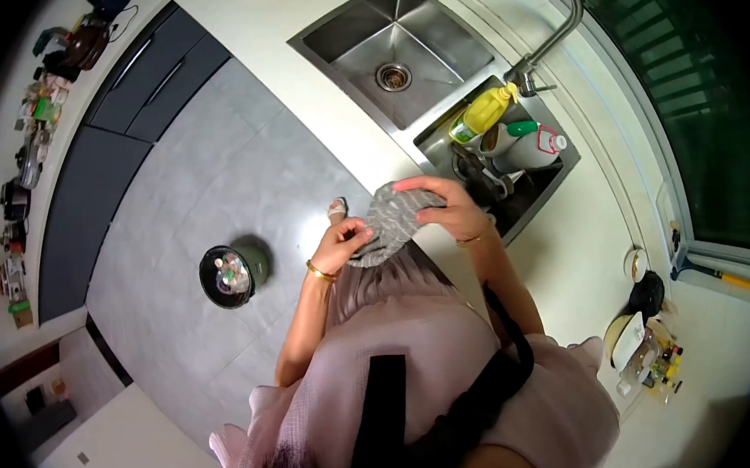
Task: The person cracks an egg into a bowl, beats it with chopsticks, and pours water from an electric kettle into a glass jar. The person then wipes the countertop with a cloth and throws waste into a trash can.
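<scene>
A grey patterned cloth (394,220) is stretched between my two hands, in front of my body at the counter's edge. My left hand (341,245) pinches its lower left side between thumb and fingers. On the upper right side, my right hand (450,207) grips the cloth with the thumb below and the fingers above. The cloth looks folded, and part of its lower edge hangs over my skirt.
Beyond my hands is a steel sink (354,57) with a tap (572,11). Its second basin holds a yellow bottle (481,115) and a grey-white bottle (530,151). A bin (256,264) stands on the floor at left. Jars and bottles (658,362) sit at right.
</scene>
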The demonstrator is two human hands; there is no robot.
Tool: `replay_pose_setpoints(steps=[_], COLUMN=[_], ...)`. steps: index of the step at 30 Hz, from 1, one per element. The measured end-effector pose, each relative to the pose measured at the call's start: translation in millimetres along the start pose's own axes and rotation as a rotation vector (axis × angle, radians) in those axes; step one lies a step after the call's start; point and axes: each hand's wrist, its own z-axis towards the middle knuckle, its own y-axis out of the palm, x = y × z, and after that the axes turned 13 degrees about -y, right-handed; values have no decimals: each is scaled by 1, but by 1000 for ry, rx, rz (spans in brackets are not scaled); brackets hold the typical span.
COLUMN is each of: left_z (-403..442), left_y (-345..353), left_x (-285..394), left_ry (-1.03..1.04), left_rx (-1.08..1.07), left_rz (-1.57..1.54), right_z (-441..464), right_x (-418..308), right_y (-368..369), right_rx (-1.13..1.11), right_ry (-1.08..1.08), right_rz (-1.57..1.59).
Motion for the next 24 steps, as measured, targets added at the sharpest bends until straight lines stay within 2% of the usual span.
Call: replay_pose_setpoints(steps=[1,3,4,7,8,11,12,13,15,17,19,24], left_z=[8,26,34,46,50,66,72,78,88,91,99,102], left_y=[-9,-29,-39,-70,-81,-99,-102,-104,-104,-98,-98,-92], left_x=[8,27,39,74,85,114,126,138,160,182,191,181], left_ry=[-4,110,107,0,18,-22,-41,-51,37,74,94,33], left_rx=[-12,10,-54,-206,-292,-325,-383,-398,-258,-294,-212,-189], left_rz=[3,59,16,-98,-47,-30,-123,-115,-78,-37,17,4], right_z=[6,21,29,50,57,86,93,103,127,152,175,192], right_x=[-7,-19,-20,-26,-30,-60,-52,-58,-80,-107,-138,-223], right_y=[-2,-4,-7,-7,-2,11,1,-1,4,-2,-21,-84], right_rx=[12,78,108,207,262,335,291,310,353,352,402,830], right_ry=[0,11,-31,-93,-73,21,-104,-103,-125,-213,-435,-884], right_rz=[-4,-303,-331,-368,-335,-449,-492,-495,-461,-617,-923,-779])
